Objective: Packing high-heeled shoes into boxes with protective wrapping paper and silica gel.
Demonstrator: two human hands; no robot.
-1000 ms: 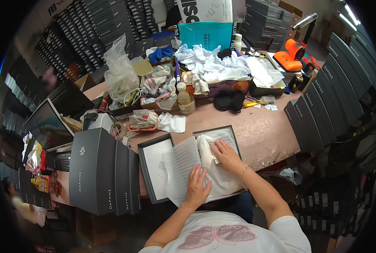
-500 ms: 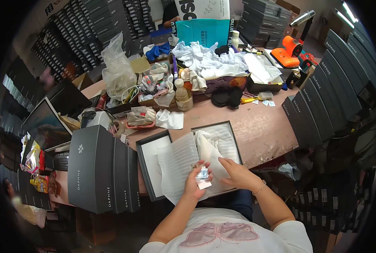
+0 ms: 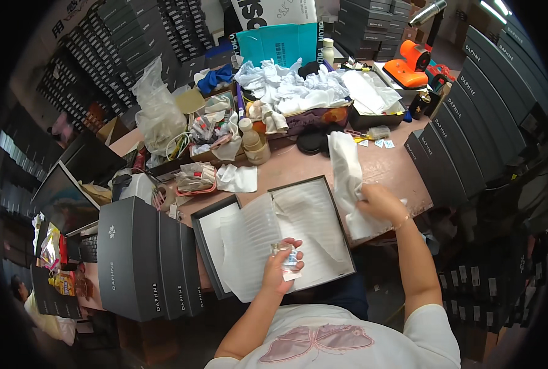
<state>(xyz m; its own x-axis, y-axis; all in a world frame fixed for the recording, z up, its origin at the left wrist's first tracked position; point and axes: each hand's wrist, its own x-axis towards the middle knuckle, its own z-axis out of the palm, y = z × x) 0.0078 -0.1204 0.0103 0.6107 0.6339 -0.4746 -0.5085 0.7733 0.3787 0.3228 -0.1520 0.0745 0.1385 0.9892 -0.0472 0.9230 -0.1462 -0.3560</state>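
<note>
Jutting from the right hand (image 3: pixel 381 204) (leftward side), a white bundle (image 3: pixel 346 169)

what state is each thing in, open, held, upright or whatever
left hand: closed around packets
packets: held
right hand: gripping white bundle
white bundle: held, beside box
box: open
lid: off, inside up
white sheet: partly over lid
beige bottle: upright, capped

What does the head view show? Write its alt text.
A person's right hand holds a long white bundle to the right of an open dark box lined with white sheeting, while the left hand holds a small clear packet. Dark boxes flank the cluttered pink table.
</note>
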